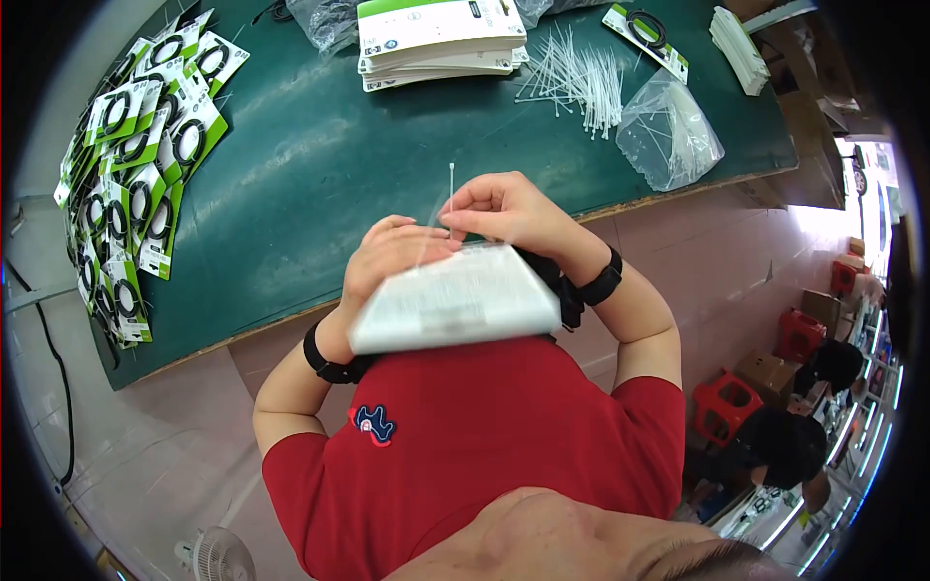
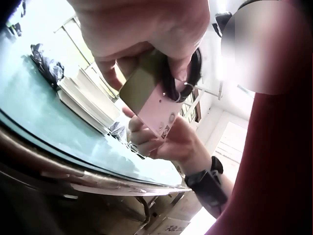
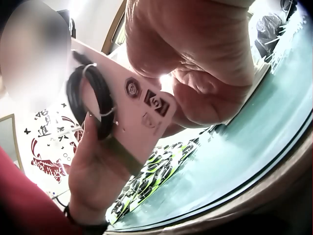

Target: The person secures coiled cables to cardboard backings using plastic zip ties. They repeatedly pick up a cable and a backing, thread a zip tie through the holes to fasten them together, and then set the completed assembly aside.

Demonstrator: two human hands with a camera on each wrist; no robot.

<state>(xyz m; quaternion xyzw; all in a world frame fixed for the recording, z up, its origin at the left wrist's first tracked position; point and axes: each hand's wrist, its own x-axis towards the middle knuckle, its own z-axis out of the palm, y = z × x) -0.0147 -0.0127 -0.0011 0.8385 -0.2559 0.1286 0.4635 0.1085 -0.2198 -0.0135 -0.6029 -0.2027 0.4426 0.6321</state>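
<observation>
Card (image 1: 453, 302) with a coil of black cable (image 3: 103, 100) on one face is held up at the near edge of the table, in front of the person's chest. It is blurred in the head view, where a pale face shows and the coil cannot be seen; the right wrist view shows the coil lying flat against the card, with white ties across it and printed marks beside it.

The person's left hand (image 1: 395, 257) grips the card, its thumb over the coil in the right wrist view. The right hand (image 1: 509, 213), fingers bent, pinches a thin white cable tie (image 1: 451, 184) that stands upright just above the card's far edge. Black straps circle both wrists, and the person wears a red shirt (image 1: 513, 426).

Beyond the hands, on the green table (image 1: 291, 208), sits a stack of cards (image 1: 441, 44), with clear plastic bags behind it. To the right of the stack lies a loose heap of white cable ties (image 1: 581, 82), and near it a plastic bag (image 1: 668, 131) with more ties inside. A single carded cable (image 1: 649, 41) lies above the bag, and a smaller stack (image 1: 740, 50) stands near the table's right end. Along the left end spreads a large, overlapping pile of carded black cables (image 1: 145, 165). Red stools (image 1: 727, 407) stand on the floor to the right.
</observation>
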